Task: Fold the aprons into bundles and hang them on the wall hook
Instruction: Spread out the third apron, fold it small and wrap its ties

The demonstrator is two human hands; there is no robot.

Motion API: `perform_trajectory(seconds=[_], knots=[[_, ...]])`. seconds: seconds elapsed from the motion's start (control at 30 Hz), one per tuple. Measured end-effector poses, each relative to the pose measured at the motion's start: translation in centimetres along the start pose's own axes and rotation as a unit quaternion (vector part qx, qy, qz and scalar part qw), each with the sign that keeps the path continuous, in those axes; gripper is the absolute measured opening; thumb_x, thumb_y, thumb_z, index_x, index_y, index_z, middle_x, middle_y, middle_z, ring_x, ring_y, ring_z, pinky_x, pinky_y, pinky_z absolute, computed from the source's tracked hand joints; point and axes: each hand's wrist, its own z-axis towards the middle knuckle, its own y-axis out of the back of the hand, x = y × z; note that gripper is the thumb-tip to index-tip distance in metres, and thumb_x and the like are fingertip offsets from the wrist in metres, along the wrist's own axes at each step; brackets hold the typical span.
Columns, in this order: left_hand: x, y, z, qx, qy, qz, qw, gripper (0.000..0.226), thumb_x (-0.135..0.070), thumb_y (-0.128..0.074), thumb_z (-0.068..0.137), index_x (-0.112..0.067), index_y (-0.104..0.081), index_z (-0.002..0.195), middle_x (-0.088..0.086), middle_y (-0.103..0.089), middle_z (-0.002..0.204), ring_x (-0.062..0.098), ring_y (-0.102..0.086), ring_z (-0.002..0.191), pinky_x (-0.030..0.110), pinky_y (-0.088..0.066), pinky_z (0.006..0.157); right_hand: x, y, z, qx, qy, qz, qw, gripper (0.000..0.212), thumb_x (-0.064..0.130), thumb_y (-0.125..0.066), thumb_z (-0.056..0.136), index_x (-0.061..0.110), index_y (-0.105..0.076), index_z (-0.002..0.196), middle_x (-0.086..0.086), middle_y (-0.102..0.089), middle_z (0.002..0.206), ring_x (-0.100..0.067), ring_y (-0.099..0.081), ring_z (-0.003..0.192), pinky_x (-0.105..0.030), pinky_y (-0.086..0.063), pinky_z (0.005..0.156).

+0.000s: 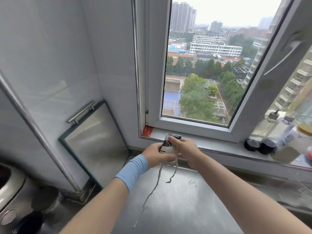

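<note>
Apron bundle clasped between both hands.

Two bare forearms reach into view from the bottom edge, uncovered from elbow to fingers apart from one item. A snug, pale blue, stretchy fabric wrist sleeve wraps the left arm just behind the left hand, its ends neat and unmarked. Relative to that band, the right hand and its arm wear nothing at all.
</note>
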Motion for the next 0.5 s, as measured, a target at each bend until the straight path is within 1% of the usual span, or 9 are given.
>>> perform_trajectory(seconds=[0.1, 0.17, 0.2, 0.23, 0.3, 0.33, 0.37, 0.43, 0.5], knots=[[-0.2, 0.5, 1.0, 0.001, -0.001, -0.078, 0.997, 0.049, -0.007, -0.083, 0.07, -0.009, -0.063, 0.115, 0.011, -0.074, 0.1, 0.022, -0.071, 0.09, 0.031, -0.056, 0.083, -0.1, 0.1, 0.1, 0.04, -0.032, 0.038, 0.998, 0.041, 0.042, -0.065, 0.092, 0.004, -0.071, 0.104, -0.013, -0.074, 0.088, -0.025, -0.069, 0.073, -0.038, -0.058, 0.074], [-0.2, 1.0, 1.8, -0.017, 0.004, -0.113, 0.993, 0.065, -0.017, -0.088, 0.06, -0.015, -0.058, 0.118, 0.015, -0.071, 0.107, 0.029, -0.07, 0.098, 0.042, -0.054, 0.092, -0.3, 0.8, 0.0, 0.122, -0.085, 0.059, 0.987, 0.049, 0.05, -0.054, 0.096, 0.005, -0.069, 0.105, -0.012, -0.07, 0.086, -0.027, -0.066, 0.072, -0.042, -0.056, 0.077], [-0.2, 1.4, 2.1, -0.024, 0.011, -0.12, 0.992, 0.075, -0.022, -0.091, 0.054, -0.018, -0.056, 0.12, 0.015, -0.069, 0.112, 0.03, -0.069, 0.1, 0.046, -0.053, 0.094, -0.3, 1.2, -0.2, 0.166, -0.106, 0.045, 0.979, 0.051, 0.052, -0.05, 0.097, 0.005, -0.068, 0.106, -0.012, -0.067, 0.085, -0.026, -0.065, 0.07, -0.041, -0.057, 0.073], [-0.2, 1.9, 2.4, -0.026, 0.019, -0.12, 0.992, 0.083, -0.025, -0.093, 0.049, -0.02, -0.053, 0.122, 0.016, -0.066, 0.115, 0.031, -0.068, 0.102, 0.048, -0.053, 0.094, -0.3, 1.8, -0.4, 0.2, -0.114, 0.004, 0.973, 0.05, 0.052, -0.049, 0.098, 0.007, -0.068, 0.103, -0.01, -0.065, 0.08, -0.023, -0.06, 0.063, -0.036, -0.056, 0.063], [-0.1, 2.6, 2.9, -0.008, 0.034, -0.111, 0.993, 0.092, -0.022, -0.094, 0.047, -0.017, -0.049, 0.127, 0.016, -0.066, 0.115, 0.03, -0.068, 0.103, 0.049, -0.053, 0.093, 0.1, 2.8, -0.7, 0.206, -0.082, -0.14, 0.965, 0.041, 0.047, -0.054, 0.097, 0.01, -0.07, 0.093, -0.001, -0.055, 0.062, -0.014, -0.04, 0.047, -0.025, -0.034, 0.045], [-0.1, 2.9, 3.0, 0.004, 0.039, -0.104, 0.994, 0.092, -0.019, -0.094, 0.049, -0.015, -0.048, 0.128, 0.016, -0.067, 0.114, 0.03, -0.068, 0.103, 0.048, -0.053, 0.093, 0.5, 3.2, -0.7, 0.183, -0.046, -0.217, 0.958, 0.035, 0.044, -0.059, 0.095, 0.012, -0.072, 0.09, 0.0, -0.05, 0.058, -0.013, -0.033, 0.046, -0.024, -0.026, 0.045], [-0.2, 3.0, 3.0, 0.01, 0.042, -0.09, 0.995, 0.089, -0.015, -0.093, 0.051, -0.013, -0.048, 0.128, 0.016, -0.067, 0.114, 0.029, -0.068, 0.102, 0.046, -0.054, 0.092, 1.0, 3.5, -0.6, 0.15, -0.002, -0.294, 0.944, 0.028, 0.041, -0.064, 0.093, 0.015, -0.074, 0.088, -0.001, -0.049, 0.059, -0.013, -0.033, 0.048, -0.025, -0.024, 0.046], [-0.6, 2.9, 2.9, 0.002, 0.038, -0.042, 0.998, 0.079, -0.012, -0.091, 0.054, -0.017, -0.053, 0.123, 0.015, -0.065, 0.117, 0.028, -0.068, 0.099, 0.043, -0.056, 0.089, 1.9, 3.9, -0.2, 0.108, 0.087, -0.443, 0.886, 0.021, 0.036, -0.063, 0.093, 0.021, -0.076, 0.09, -0.003, -0.059, 0.069, -0.014, -0.044, 0.057, -0.027, -0.032, 0.05], [-1.0, 2.4, 3.1, -0.011, 0.03, 0.001, 0.999, 0.07, -0.011, -0.091, 0.055, -0.022, -0.056, 0.114, 0.014, -0.063, 0.116, 0.026, -0.069, 0.094, 0.042, -0.057, 0.086, 2.6, 4.0, -0.3, 0.112, 0.138, -0.543, 0.82, 0.02, 0.032, -0.057, 0.095, 0.025, -0.076, 0.095, 0.001, -0.068, 0.083, -0.016, -0.057, 0.072, -0.026, -0.045, 0.063]])
